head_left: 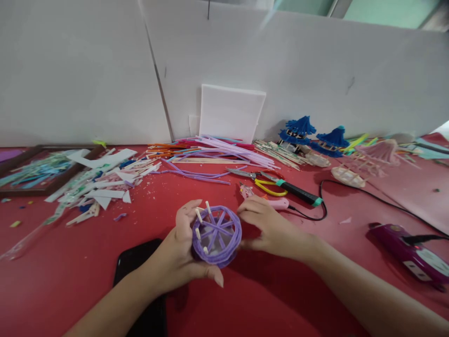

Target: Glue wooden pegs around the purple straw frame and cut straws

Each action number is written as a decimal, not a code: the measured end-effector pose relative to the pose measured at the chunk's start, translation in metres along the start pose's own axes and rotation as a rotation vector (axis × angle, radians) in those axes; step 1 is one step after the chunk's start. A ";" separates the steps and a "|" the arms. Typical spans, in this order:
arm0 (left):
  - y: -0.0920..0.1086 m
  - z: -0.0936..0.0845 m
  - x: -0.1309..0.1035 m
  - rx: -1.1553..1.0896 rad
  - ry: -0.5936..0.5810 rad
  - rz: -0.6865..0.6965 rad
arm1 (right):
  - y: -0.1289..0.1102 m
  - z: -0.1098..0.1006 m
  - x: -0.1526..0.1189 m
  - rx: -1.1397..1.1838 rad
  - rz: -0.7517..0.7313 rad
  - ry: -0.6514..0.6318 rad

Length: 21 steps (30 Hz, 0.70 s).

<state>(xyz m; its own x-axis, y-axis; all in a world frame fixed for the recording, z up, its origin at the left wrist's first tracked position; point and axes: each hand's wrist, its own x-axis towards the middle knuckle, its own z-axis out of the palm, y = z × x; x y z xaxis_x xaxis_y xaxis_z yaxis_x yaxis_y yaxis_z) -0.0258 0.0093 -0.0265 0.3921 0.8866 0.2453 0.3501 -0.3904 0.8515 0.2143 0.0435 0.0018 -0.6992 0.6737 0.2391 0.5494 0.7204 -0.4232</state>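
Observation:
My left hand is wrapped around the left side of a round purple pipe-cleaner piece. Purple spokes cross its middle, and several short pale sticks poke up along its left rim. On the opposite side, the curled fingers and thumb of my right hand meet the rim; their tips are partly hidden. Just beyond that hand lies a pink glue gun on the red table, its middle covered by my fingers. A black phone is partly under my left forearm.
Purple and coloured pipe cleaners lie along the back. Scissors with yellow handles and black-green pliers rest ahead. White scraps and a brown frame are left; small blue-roofed models and a purple power strip with a cord are right.

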 end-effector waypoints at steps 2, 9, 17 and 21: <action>0.004 -0.003 0.002 0.039 -0.034 0.000 | 0.002 -0.003 -0.002 0.010 -0.040 0.030; 0.012 -0.011 0.002 0.128 -0.122 0.044 | -0.011 -0.004 -0.007 0.038 -0.291 0.351; 0.015 -0.013 0.002 -0.005 -0.163 0.000 | -0.023 0.009 -0.004 0.059 -0.363 0.295; 0.019 -0.011 0.005 -0.126 -0.171 -0.059 | -0.021 0.007 -0.002 0.149 -0.316 0.236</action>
<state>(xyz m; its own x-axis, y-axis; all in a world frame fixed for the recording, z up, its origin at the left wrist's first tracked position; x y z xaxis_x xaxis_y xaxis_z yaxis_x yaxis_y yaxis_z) -0.0270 0.0090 -0.0044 0.5167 0.8477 0.1203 0.2714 -0.2954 0.9160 0.2013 0.0259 0.0039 -0.6890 0.4549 0.5641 0.2402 0.8778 -0.4145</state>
